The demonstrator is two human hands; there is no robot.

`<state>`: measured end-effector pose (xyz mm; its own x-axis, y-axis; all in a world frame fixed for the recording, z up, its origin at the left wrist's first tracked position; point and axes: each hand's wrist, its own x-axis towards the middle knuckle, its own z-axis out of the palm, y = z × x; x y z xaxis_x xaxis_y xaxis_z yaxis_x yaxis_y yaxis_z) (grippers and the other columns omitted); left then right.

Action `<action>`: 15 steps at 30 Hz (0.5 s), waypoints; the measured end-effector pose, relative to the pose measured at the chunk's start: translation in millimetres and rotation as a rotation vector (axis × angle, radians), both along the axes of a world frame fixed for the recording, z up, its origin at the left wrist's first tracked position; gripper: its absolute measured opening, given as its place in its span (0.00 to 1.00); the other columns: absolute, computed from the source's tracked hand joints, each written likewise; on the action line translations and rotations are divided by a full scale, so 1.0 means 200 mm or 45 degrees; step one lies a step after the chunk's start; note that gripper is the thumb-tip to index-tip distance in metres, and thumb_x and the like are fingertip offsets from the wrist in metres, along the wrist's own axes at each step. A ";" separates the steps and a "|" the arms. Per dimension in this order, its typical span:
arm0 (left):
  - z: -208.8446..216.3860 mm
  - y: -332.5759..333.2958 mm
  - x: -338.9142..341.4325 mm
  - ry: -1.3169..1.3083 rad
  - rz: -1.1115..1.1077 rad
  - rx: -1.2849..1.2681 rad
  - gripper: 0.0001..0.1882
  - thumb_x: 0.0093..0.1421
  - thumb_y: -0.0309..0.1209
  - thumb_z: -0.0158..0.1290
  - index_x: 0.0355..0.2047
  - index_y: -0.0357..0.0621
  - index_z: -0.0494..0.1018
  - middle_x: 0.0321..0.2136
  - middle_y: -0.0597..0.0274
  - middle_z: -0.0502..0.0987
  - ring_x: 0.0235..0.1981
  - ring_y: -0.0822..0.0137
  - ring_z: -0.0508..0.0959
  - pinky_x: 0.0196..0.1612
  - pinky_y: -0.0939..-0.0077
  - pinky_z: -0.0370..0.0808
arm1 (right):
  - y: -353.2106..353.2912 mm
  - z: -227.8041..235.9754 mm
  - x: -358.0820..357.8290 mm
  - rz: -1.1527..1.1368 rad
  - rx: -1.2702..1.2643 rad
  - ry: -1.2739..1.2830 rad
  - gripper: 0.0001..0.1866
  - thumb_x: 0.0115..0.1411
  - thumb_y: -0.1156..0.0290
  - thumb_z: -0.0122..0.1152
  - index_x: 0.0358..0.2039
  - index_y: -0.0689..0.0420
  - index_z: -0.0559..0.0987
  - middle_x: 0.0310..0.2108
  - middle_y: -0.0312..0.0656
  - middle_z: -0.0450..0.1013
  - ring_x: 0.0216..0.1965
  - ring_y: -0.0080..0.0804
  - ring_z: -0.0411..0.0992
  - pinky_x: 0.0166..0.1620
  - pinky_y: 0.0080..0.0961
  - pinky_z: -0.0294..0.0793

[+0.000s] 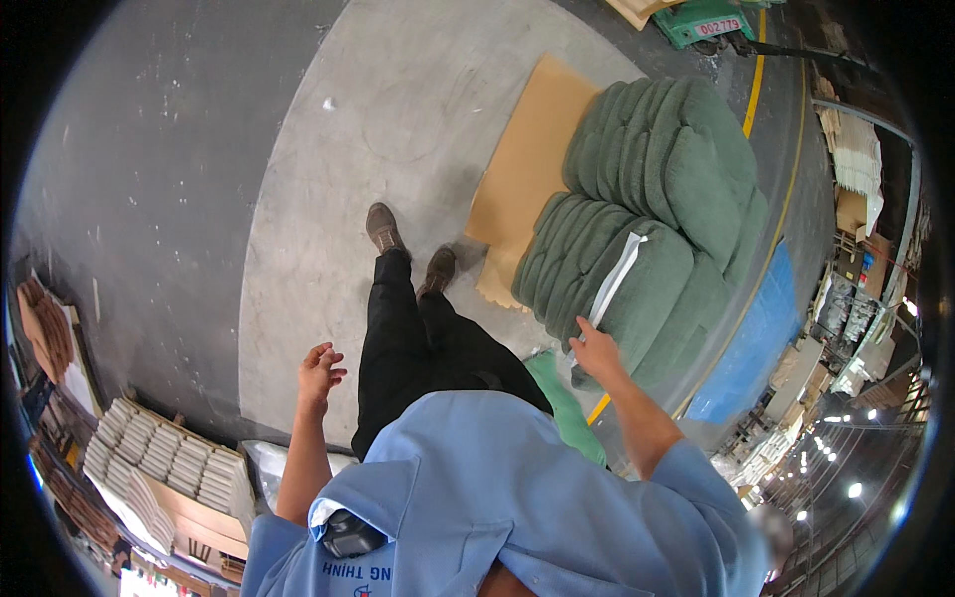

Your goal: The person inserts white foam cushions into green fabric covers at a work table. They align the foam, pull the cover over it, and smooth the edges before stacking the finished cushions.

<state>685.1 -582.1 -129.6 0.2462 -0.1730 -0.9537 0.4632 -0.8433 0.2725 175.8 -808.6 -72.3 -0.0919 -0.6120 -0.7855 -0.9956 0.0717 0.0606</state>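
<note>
My right hand [595,350] reaches to a stack of dark green plush cushions [637,298] at the near right. Its index finger is stretched out at the lower end of a white strip [619,274] lying across the top cushion. I cannot make out any grip on the strip. Thumb and index finger are apart. Away from the cushions, my left hand [320,374] hangs in the air at my left side, fingers loosely bent and apart, with nothing in it. A second stack of green cushions [647,139] stands just beyond the first.
Brown cardboard [527,149] lies on the floor under the cushions' left side. Green cloth [562,398] is beside my right leg. A blue sheet [751,338] lies past the yellow line. Pale stacked pieces [164,458] stand at left; green equipment [701,22] is at the far right.
</note>
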 end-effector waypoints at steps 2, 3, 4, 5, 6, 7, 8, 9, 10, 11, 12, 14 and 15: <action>-0.01 0.04 0.03 0.014 -0.052 0.053 0.23 0.74 0.42 0.52 0.64 0.47 0.70 0.46 0.57 0.84 0.33 0.66 0.84 0.38 0.69 0.77 | -0.08 -0.05 0.12 -0.350 0.328 0.130 0.40 0.65 0.58 0.63 0.75 0.48 0.62 0.39 0.54 0.83 0.33 0.47 0.84 0.38 0.43 0.85; -0.01 0.06 0.03 0.016 -0.049 0.068 0.23 0.74 0.42 0.52 0.64 0.47 0.70 0.46 0.57 0.84 0.33 0.66 0.84 0.38 0.69 0.77 | -0.11 -0.07 0.13 -0.387 0.376 0.124 0.41 0.65 0.58 0.63 0.76 0.49 0.59 0.38 0.55 0.82 0.31 0.46 0.84 0.36 0.41 0.86; 0.00 0.07 0.03 0.021 -0.050 0.082 0.23 0.74 0.42 0.52 0.64 0.47 0.71 0.46 0.57 0.84 0.33 0.66 0.84 0.38 0.70 0.77 | -0.12 -0.11 0.12 -0.428 0.423 0.121 0.42 0.66 0.58 0.62 0.77 0.50 0.57 0.37 0.56 0.82 0.29 0.44 0.84 0.35 0.40 0.86; 0.00 0.09 0.03 0.023 -0.052 0.097 0.23 0.74 0.42 0.52 0.64 0.47 0.71 0.46 0.57 0.84 0.33 0.66 0.84 0.38 0.70 0.77 | -0.13 -0.15 0.10 -0.470 0.471 0.115 0.44 0.66 0.58 0.61 0.78 0.51 0.54 0.36 0.57 0.82 0.27 0.43 0.83 0.33 0.38 0.87; 0.02 0.11 0.04 0.014 -0.060 0.104 0.23 0.74 0.42 0.52 0.64 0.47 0.71 0.46 0.57 0.84 0.33 0.66 0.84 0.38 0.70 0.77 | -0.14 -0.21 0.12 -0.483 0.530 0.126 0.46 0.66 0.58 0.62 0.78 0.51 0.50 0.38 0.59 0.81 0.28 0.44 0.83 0.34 0.40 0.87; 0.03 0.13 0.05 0.005 -0.067 0.111 0.23 0.74 0.42 0.52 0.64 0.47 0.71 0.46 0.57 0.84 0.33 0.66 0.84 0.38 0.70 0.77 | -0.15 -0.28 0.16 -0.494 0.589 0.137 0.49 0.67 0.58 0.62 0.79 0.50 0.45 0.40 0.61 0.80 0.29 0.46 0.83 0.36 0.41 0.87; 0.04 0.15 0.06 -0.005 -0.076 0.117 0.23 0.74 0.43 0.52 0.64 0.47 0.71 0.46 0.57 0.84 0.33 0.66 0.84 0.38 0.70 0.77 | -0.15 -0.33 0.19 -0.507 0.648 0.146 0.51 0.67 0.58 0.63 0.80 0.50 0.40 0.42 0.63 0.79 0.30 0.47 0.83 0.37 0.43 0.88; 0.05 0.17 0.05 -0.018 -0.054 0.127 0.23 0.74 0.41 0.52 0.63 0.45 0.71 0.45 0.56 0.84 0.32 0.66 0.84 0.37 0.71 0.77 | -0.15 -0.39 0.18 -0.754 0.614 0.094 0.54 0.67 0.59 0.64 0.79 0.49 0.35 0.43 0.62 0.78 0.30 0.47 0.83 0.37 0.45 0.87; 0.07 0.19 0.04 -0.031 -0.033 0.136 0.22 0.73 0.40 0.52 0.63 0.44 0.72 0.45 0.55 0.84 0.31 0.67 0.84 0.36 0.73 0.76 | -0.14 -0.44 0.17 -1.001 0.576 0.041 0.57 0.67 0.59 0.65 0.79 0.47 0.30 0.44 0.61 0.77 0.31 0.48 0.82 0.36 0.47 0.87; 0.08 0.21 0.03 -0.045 -0.013 0.144 0.22 0.73 0.39 0.52 0.62 0.43 0.72 0.44 0.55 0.84 0.31 0.68 0.84 0.35 0.74 0.76 | -0.12 -0.49 0.16 -1.248 0.533 -0.012 0.61 0.67 0.60 0.66 0.78 0.46 0.25 0.46 0.61 0.75 0.31 0.49 0.82 0.36 0.49 0.86; 0.10 0.21 0.02 -0.052 -0.019 0.148 0.22 0.73 0.39 0.52 0.62 0.43 0.72 0.44 0.55 0.84 0.31 0.68 0.84 0.35 0.74 0.76 | -0.09 -0.56 0.14 -1.294 0.484 -0.054 0.61 0.67 0.60 0.66 0.77 0.45 0.23 0.49 0.61 0.73 0.32 0.49 0.81 0.37 0.49 0.86; 0.15 0.24 -0.02 -0.065 -0.024 0.162 0.22 0.73 0.38 0.52 0.63 0.43 0.72 0.44 0.55 0.84 0.31 0.68 0.84 0.35 0.74 0.76 | -0.01 -0.64 0.12 -1.380 0.392 -0.134 0.63 0.67 0.60 0.66 0.77 0.43 0.20 0.55 0.62 0.69 0.35 0.51 0.81 0.39 0.51 0.85; 0.16 0.26 -0.04 -0.076 -0.039 0.165 0.22 0.73 0.38 0.52 0.63 0.43 0.72 0.44 0.55 0.84 0.31 0.68 0.84 0.35 0.75 0.76 | 0.02 -0.67 0.12 -1.371 0.423 -0.176 0.62 0.68 0.60 0.66 0.77 0.40 0.20 0.54 0.61 0.70 0.35 0.51 0.81 0.40 0.52 0.85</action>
